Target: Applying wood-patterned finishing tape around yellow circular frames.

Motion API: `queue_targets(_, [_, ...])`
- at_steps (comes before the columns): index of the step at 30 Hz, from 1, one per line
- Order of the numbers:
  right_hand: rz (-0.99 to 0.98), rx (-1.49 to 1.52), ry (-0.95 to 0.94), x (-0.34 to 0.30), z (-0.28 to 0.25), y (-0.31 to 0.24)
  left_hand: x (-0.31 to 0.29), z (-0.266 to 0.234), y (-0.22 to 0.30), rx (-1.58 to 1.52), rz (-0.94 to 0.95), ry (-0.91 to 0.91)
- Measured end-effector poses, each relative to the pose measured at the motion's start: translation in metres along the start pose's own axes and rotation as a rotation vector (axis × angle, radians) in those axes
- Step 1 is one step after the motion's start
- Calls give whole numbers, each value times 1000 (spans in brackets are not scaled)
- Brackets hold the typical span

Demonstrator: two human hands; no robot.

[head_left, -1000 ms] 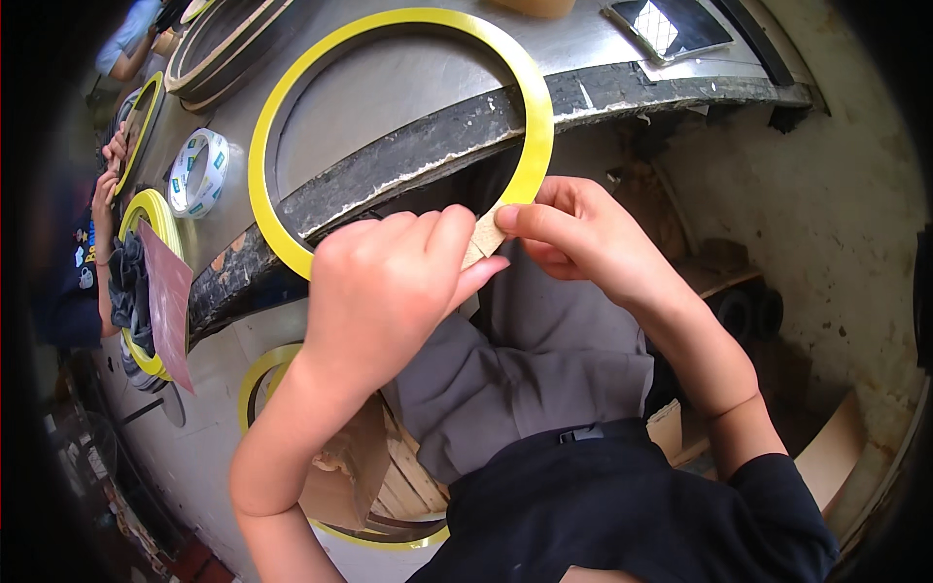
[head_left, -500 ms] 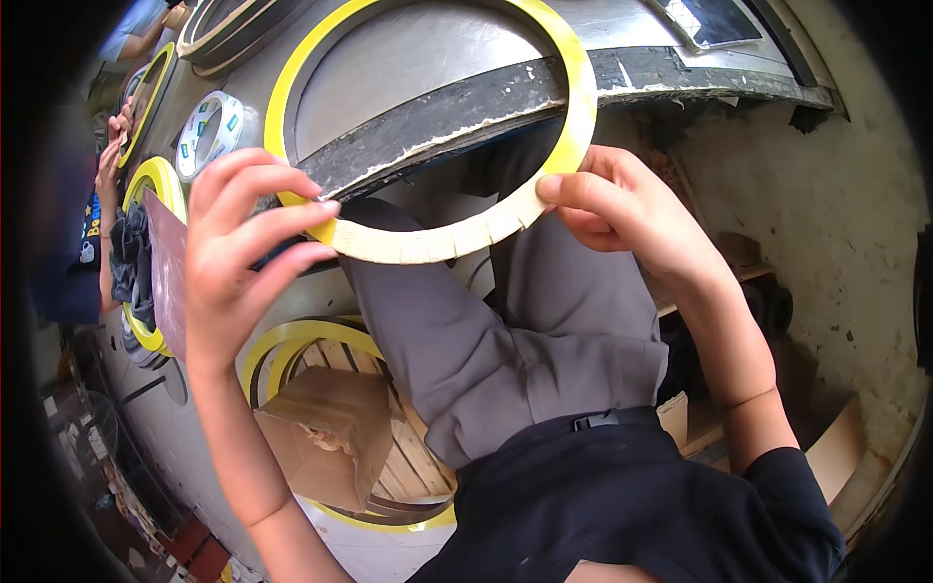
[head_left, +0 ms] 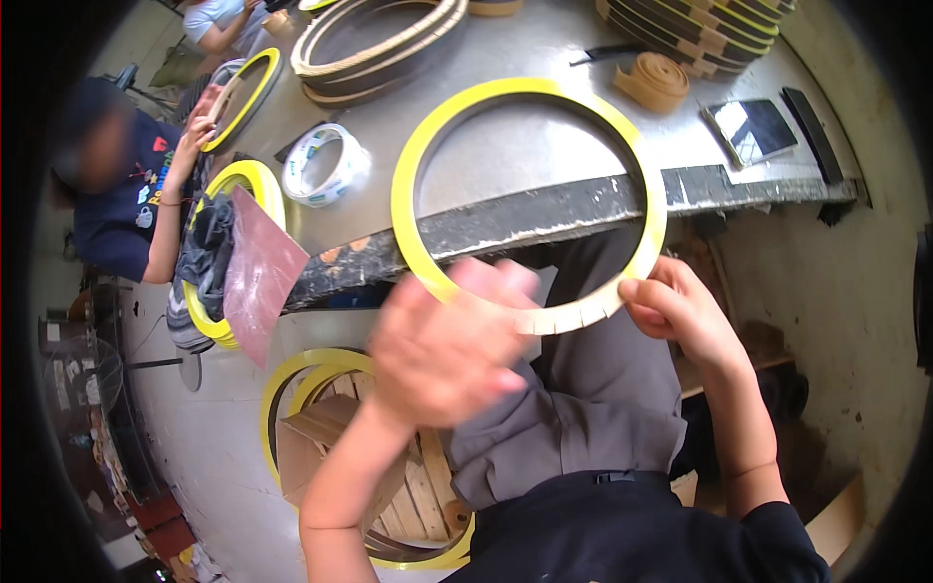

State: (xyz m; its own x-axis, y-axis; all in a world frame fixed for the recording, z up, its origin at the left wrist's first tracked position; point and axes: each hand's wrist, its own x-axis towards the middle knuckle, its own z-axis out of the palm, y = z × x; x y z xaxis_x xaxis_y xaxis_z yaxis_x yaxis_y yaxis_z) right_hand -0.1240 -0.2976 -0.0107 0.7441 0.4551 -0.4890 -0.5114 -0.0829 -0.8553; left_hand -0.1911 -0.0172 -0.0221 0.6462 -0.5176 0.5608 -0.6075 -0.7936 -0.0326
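By the table [head_left: 544,49], right grip [head_left: 680,313] pinches the ring's [head_left: 404,194] lower right.

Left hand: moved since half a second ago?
Yes. Judged against the white tape roll, the left hand has shifted to the right and farther down the view; it's motion-blurred now.

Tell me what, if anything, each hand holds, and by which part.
The right hand pinches the yellow ring at its lower right. The left hand is blurred over the ring's lower left; whether it grips cannot be told.
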Motion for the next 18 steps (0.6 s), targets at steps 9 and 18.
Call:
queue_targets(9, [19, -12, 49, -3, 9, -9, 2, 42, 127, -1362, -843, -322])
queue_targets(18, [50, -68, 9, -8, 4, -15, 59, 67, 122, -1872, -1432, 296])
